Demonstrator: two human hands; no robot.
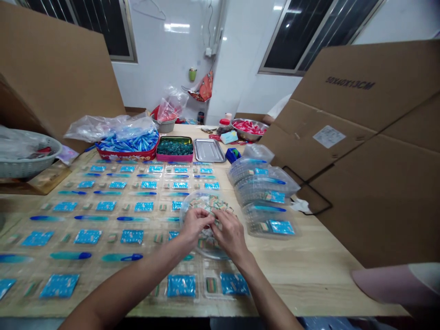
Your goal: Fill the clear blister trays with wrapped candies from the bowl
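Note:
Over a clear round bowl of small striped pieces, my left hand and my right hand meet fingertip to fingertip. Both are pinched closed, and whatever lies between the fingers is too small to make out. Under and around the bowl spread rows of clear plastic trays. Many hold a blue printed packet, a small striped block and a blue pen-like tool. My forearms cover some of the trays at the front.
Stacked filled trays stand right of the bowl. Behind are a red tub of blue tools, a pink tin of teal pieces, a metal tray and a bowl of pink pieces. Large cardboard boxes flank the table.

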